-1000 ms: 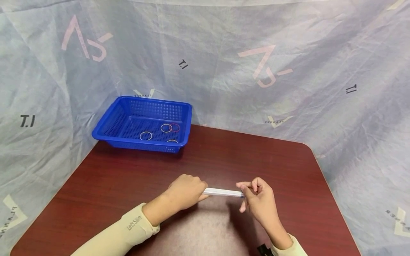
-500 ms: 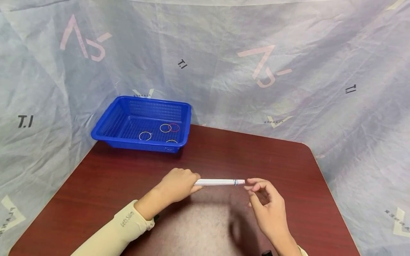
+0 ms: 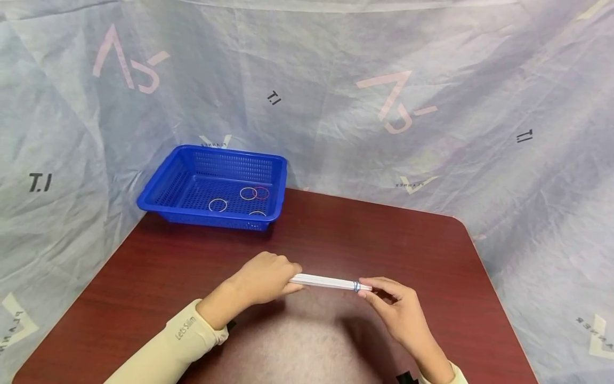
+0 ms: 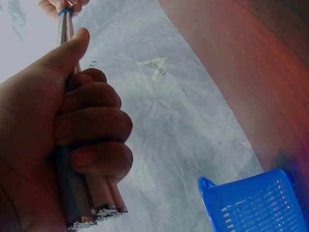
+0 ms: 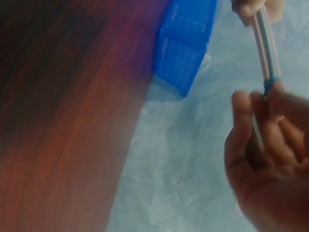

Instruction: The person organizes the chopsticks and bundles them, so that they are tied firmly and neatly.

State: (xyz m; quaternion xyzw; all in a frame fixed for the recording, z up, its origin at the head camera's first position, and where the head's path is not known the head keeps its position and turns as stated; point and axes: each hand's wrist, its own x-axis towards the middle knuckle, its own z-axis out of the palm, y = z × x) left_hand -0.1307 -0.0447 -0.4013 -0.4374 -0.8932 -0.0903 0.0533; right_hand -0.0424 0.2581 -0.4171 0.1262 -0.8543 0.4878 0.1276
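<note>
1. Your left hand (image 3: pixel 266 278) is wrapped round the left part of a bundle of white sticks (image 3: pixel 326 281); the left wrist view shows four fingers curled over it, thumb lying along it, and the cut stick ends poking out past the little finger.
2. Your right hand (image 3: pixel 400 308) pinches the bundle's right end between thumb and fingers, just beside the blue band (image 3: pixel 356 286). The right wrist view is blurred here; exact finger contact with the band cannot be told.
3. Bundle position: between your two hands, over the near half of the brown table (image 3: pixel 384 229), nearly level, right end slightly nearer you. The blue band encircles it close to that right end.
4. Blue basket (image 3: pixel 206 217): far left on the table, well apart from your hands. Inside, toward its right: three yellowish loops (image 3: pixel 218 199) and one red loop (image 3: pixel 269 193), which overlaps one of the yellowish ones.
5. A pale grey sheet (image 3: pixel 312 117) printed with letters hangs beyond the table's far edge and along both sides.
6. Your left sleeve (image 3: pixel 179 336) is cream, lettered near the cuff.
</note>
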